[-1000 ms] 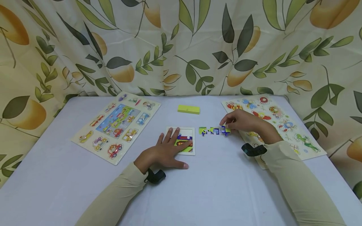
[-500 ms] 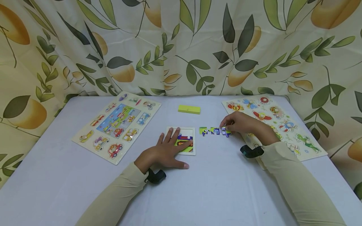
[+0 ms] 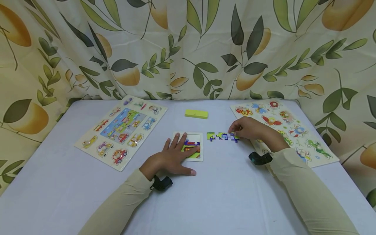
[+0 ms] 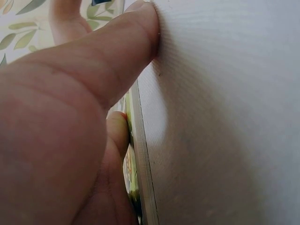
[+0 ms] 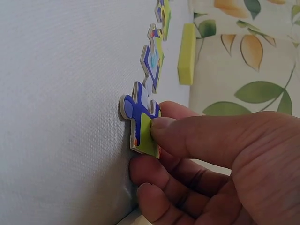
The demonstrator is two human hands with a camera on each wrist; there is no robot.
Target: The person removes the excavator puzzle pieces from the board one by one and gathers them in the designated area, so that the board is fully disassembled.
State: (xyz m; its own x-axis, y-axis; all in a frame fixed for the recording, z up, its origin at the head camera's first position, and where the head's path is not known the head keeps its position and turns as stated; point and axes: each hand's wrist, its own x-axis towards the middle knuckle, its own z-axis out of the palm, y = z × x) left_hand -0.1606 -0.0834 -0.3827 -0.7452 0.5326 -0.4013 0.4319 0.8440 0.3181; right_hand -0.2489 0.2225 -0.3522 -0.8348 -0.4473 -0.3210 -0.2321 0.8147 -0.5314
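Note:
My left hand (image 3: pixel 173 160) lies flat with spread fingers over a small square jigsaw tray (image 3: pixel 201 150). A purple and green picture shows in the tray's lower part, partly hidden by my fingers; its upper part shows white. In the left wrist view, my thumb (image 4: pixel 117 44) extends past the tray's edge onto the cloth. My right hand (image 3: pixel 249 127) pinches a blue and green jigsaw piece (image 5: pixel 147 126) between thumb and fingers, close over the cloth. Two more pieces, a left one (image 3: pixel 210 135) and a middle one (image 3: pixel 224 136), lie in a row beside it.
A yellow-green block (image 3: pixel 196 114) lies behind the tray. At the left is a puzzle board with vehicles (image 3: pixel 107 156); at the right, partly under my right forearm, an insect puzzle board (image 3: pixel 323 156). A leaf-patterned curtain (image 3: pixel 188 75) hangs behind the white-covered table.
My right wrist has shifted slightly left and lower, and the jigsaw piece in its fingers has turned a little. The left hand stays in place on the tray.

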